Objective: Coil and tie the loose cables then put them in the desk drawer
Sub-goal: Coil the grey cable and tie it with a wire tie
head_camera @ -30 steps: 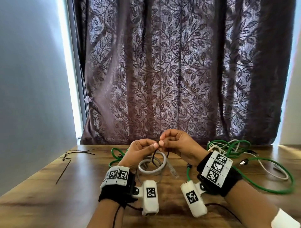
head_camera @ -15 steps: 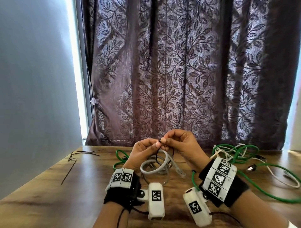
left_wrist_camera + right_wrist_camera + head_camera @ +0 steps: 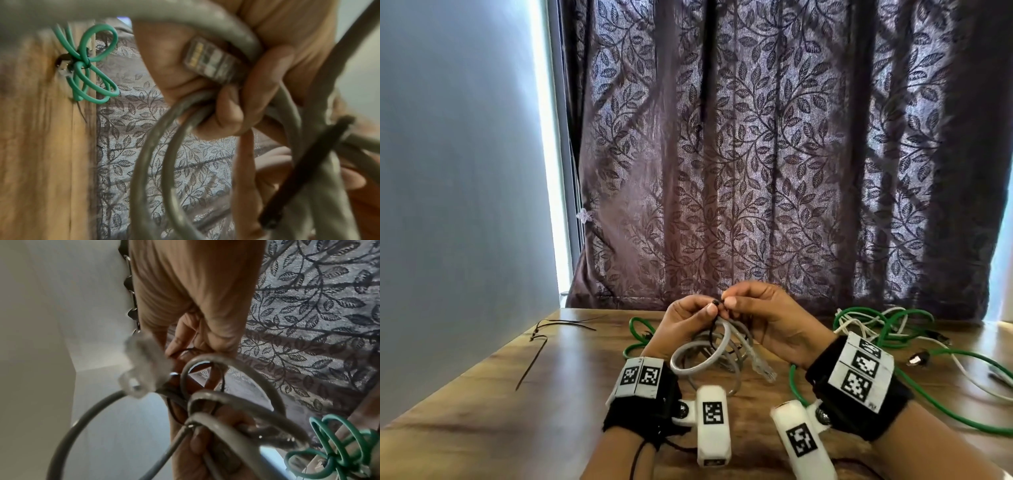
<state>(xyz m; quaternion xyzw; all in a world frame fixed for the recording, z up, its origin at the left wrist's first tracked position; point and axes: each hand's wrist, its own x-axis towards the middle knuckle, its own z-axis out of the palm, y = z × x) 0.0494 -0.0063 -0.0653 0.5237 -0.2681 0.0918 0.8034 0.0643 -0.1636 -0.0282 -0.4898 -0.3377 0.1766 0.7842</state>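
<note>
Above the desk [image 3: 482, 394], both hands raised, left hand [image 3: 681, 322] gripping grey cable coil [image 3: 702, 359], right hand [image 3: 767, 318] pinching black tie [image 3: 715, 302]

A black band [image 3: 643, 407] is worn on the left wrist, and a white block with two black-and-white square codes [image 3: 641, 376] is fixed on top of it. A white camera box [image 3: 713, 425] with one more code is joined to the band by a white arm and a shiny round screw. A thin black wire [image 3: 635, 462] is seen along the left forearm. A wider black band [image 3: 859, 394] is worn on the right wrist, with three codes on its white block [image 3: 861, 371]. A second white box [image 3: 803, 442] is fixed there. A bit of white sleeve [image 3: 1007, 475] is seen at the corner.
</note>
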